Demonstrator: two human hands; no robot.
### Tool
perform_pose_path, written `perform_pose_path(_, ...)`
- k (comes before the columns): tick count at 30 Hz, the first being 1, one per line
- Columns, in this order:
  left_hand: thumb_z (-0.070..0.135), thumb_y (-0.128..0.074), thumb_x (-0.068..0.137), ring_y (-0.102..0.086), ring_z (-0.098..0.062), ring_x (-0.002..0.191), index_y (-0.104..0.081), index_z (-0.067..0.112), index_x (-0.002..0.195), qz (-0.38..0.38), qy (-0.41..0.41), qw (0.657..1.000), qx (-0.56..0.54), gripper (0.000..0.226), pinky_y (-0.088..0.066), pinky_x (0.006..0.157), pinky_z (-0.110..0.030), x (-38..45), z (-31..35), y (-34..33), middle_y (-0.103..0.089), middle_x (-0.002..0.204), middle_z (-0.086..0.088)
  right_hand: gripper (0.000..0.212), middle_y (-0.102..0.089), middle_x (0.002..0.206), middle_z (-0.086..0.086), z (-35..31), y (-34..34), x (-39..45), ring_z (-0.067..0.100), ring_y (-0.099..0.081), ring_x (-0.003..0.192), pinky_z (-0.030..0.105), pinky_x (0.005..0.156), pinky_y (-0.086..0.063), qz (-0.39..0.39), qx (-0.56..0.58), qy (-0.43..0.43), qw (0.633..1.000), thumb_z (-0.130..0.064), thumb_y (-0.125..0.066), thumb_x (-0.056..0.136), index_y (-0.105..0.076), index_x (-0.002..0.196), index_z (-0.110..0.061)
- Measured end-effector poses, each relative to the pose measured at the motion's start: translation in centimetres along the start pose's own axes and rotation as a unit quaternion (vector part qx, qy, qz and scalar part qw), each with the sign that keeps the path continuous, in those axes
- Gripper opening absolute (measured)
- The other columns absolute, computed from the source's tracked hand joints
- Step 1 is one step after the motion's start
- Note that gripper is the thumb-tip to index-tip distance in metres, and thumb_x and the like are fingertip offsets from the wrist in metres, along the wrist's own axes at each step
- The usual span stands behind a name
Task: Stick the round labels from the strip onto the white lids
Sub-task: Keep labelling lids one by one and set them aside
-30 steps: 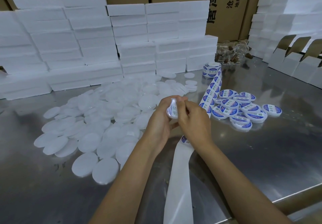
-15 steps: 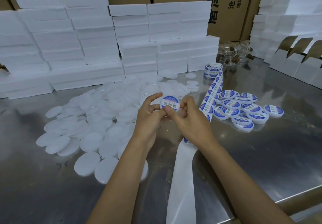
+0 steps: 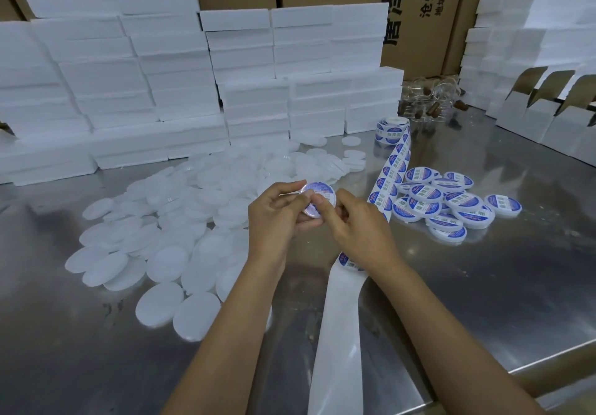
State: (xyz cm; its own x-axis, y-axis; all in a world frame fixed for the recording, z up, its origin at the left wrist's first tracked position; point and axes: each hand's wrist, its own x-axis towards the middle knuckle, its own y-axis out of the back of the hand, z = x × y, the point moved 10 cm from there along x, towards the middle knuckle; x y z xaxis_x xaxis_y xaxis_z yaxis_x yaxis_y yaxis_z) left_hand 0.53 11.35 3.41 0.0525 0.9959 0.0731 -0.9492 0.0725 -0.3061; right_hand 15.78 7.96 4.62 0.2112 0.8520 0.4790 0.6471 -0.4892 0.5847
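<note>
Pressing thumbs on labelled lid (image 3: 317, 200), tilted flatter than before, both hands (image 3: 277, 217) holding.

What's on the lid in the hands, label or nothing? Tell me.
Label on. The lid held between the left hand and right hand shows blue-and-white print across its face, with both thumbs on it.

Both bare forearms reach forward from the bottom edge and meet at the middle. The left hand (image 3: 274, 217) curls its fingers (image 3: 287, 188) round a small round lid (image 3: 319, 195), thumb lying across its face. The right hand (image 3: 358, 227) faces it, fingers bent, thumb tip pressing the same lid.
</note>
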Motion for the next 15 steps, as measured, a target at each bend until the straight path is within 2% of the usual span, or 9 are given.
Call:
perform_pose_path(4,0.012,-0.074,0.091,-0.077,-0.029,0.079,-0.073,0.007,0.103,0.001,0.016,1.000,0.015,0.013,-0.062,0.064,-0.030,0.1,-0.3,0.1,-0.077,0.093,-0.014,0.041,-0.043,0.052,-0.009,0.1,-0.1,0.1,0.012,-0.044,0.054,0.032,0.057,-0.031,0.003,-0.008,0.007,1.000,-0.047,-0.043,0.103,-0.032,0.066,-0.032)
perform_pose_path(6,0.012,-0.073,0.092,-0.077,-0.026,0.079,-0.070,0.008,0.107,-0.024,0.017,0.999,0.038,0.016,-0.062,0.067,-0.030,0.0,-0.4,-0.2,-0.077,0.094,-0.014,0.037,-0.047,0.055,-0.008,0.1,0.0,0.2,0.017,-0.048,0.057,0.033,0.058,-0.033,0.012,-0.011,0.012,1.000,-0.043,-0.041,0.104,-0.039,0.071,-0.028)
perform_pose_path(9,0.002,-0.074,0.089,-0.076,-0.027,0.090,-0.066,0.013,0.120,-0.109,0.038,0.992,0.051,0.034,-0.063,0.078,-0.035,-0.2,-1.0,-1.7,-0.077,0.101,-0.015,0.034,-0.053,0.059,-0.007,0.8,0.5,0.3,0.022,-0.056,0.064,0.034,0.061,-0.037,0.025,-0.006,0.004,1.000,-0.037,-0.038,0.106,-0.062,0.093,-0.017)
perform_pose_path(11,-0.001,-0.076,0.086,-0.076,-0.028,0.095,-0.068,0.018,0.123,-0.143,0.051,0.987,0.058,0.043,-0.063,0.082,-0.036,-0.3,-1.1,-2.2,-0.076,0.105,-0.016,0.035,-0.053,0.058,-0.009,1.1,0.7,0.2,0.019,-0.056,0.063,0.032,0.061,-0.037,0.025,0.000,-0.002,1.000,-0.037,-0.037,0.107,-0.067,0.106,-0.019)
perform_pose_path(15,0.002,-0.081,0.081,-0.077,-0.028,0.089,-0.070,0.014,0.112,-0.116,0.021,0.988,0.094,0.035,-0.063,0.077,-0.034,-0.1,-0.5,-1.6,-0.077,0.096,-0.016,0.039,-0.059,0.063,-0.001,1.0,0.3,0.2,0.017,-0.057,0.065,0.036,0.063,-0.043,0.008,0.073,-0.017,0.997,-0.041,-0.037,0.106,-0.066,0.098,-0.017)
